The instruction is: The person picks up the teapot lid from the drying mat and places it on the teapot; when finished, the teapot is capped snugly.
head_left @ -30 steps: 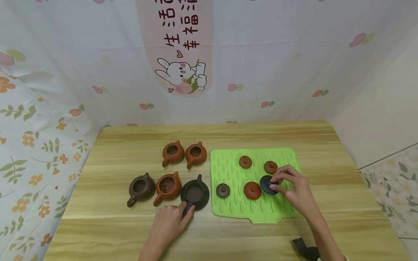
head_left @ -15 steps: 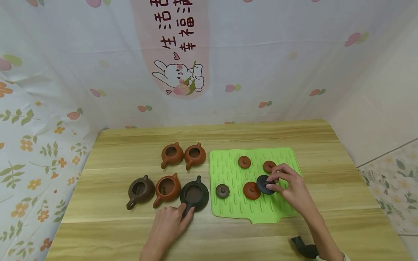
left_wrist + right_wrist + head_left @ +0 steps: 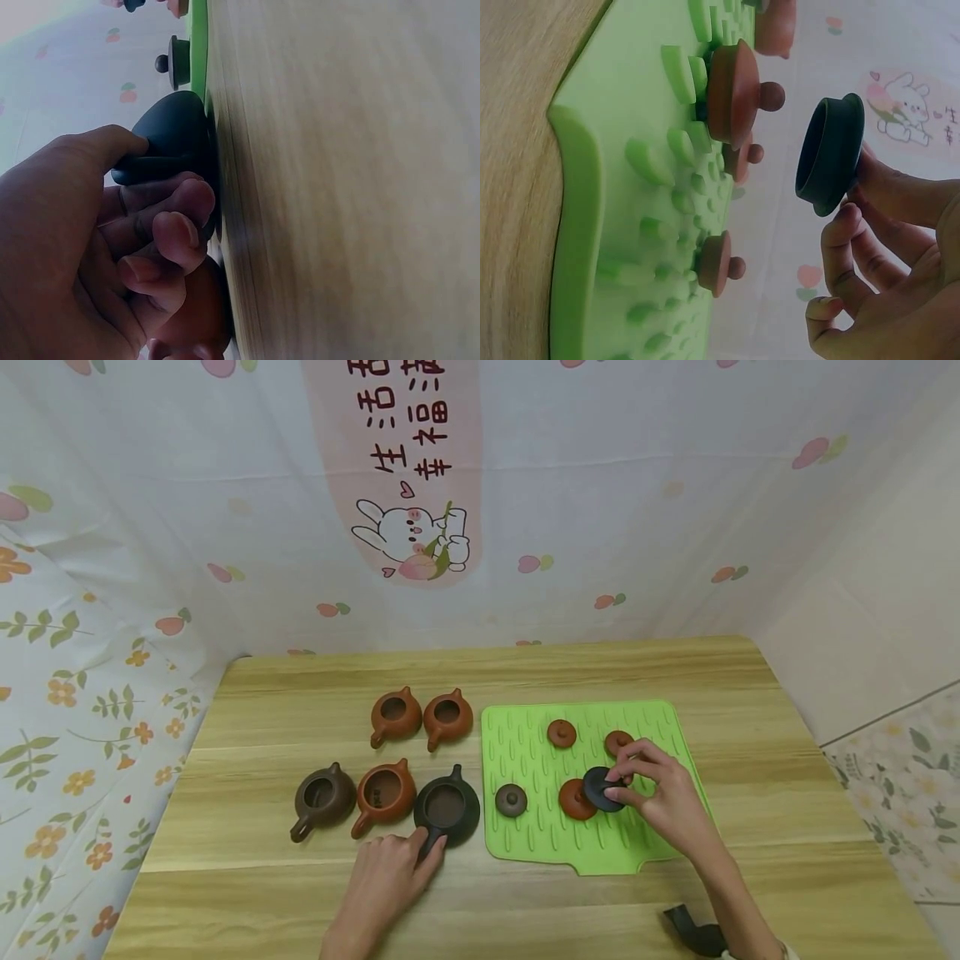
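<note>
My left hand (image 3: 386,877) pinches the handle of a dark green-black teapot (image 3: 467,818) that stands lidless on the table; in the left wrist view its thumb (image 3: 112,146) presses the handle from above. My right hand (image 3: 667,793) holds a dark teapot lid (image 3: 832,154) by its knob, raised above the green mat and tilted, hollow underside showing in the right wrist view. From the head, this lid partly overlaps a red-brown lid (image 3: 573,800) lying on the mat. Fingers of the right hand come close to a small orange-brown lid (image 3: 617,742) in the head view.
On the ribbed green mat (image 3: 525,843) also lie a grey-brown lid (image 3: 512,802) and another small orange-brown lid (image 3: 561,733). Open teapots stand to its left: a dark brown one (image 3: 337,797), a reddish one (image 3: 401,802) and two orange-brown ones behind. A black curved object (image 3: 693,935) lies near the right forearm.
My right hand has carried the dark lid a little to the left, so it now overlaps the red-brown lid in the head view. My left hand stays on the teapot handle.
</note>
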The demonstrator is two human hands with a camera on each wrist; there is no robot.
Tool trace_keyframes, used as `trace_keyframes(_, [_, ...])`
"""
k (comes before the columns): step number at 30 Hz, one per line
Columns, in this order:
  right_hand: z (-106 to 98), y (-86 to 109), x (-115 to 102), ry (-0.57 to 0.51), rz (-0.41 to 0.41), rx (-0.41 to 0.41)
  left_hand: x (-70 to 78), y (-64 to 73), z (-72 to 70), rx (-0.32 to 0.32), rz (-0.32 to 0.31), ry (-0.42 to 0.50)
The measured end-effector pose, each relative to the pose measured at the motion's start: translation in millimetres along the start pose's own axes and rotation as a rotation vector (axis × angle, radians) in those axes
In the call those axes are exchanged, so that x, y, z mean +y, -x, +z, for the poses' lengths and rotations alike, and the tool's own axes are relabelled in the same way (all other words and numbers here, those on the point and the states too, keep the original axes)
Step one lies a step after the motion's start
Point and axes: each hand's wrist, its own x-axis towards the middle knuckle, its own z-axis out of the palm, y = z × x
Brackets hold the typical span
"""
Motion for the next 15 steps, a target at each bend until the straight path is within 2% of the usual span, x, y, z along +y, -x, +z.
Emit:
trace_keyframes(7, [8.0,-4.8,-6.5,-0.021,-0.042,-0.004,-1.6,1.5,1.9,0.013,-0.004,0.015])
trace_keyframes(15, [11.3,-7.3,-9.2,-0.044,-0.056,-0.002,-0.8,0.2,2.0,-0.01,-0.009,0.003])
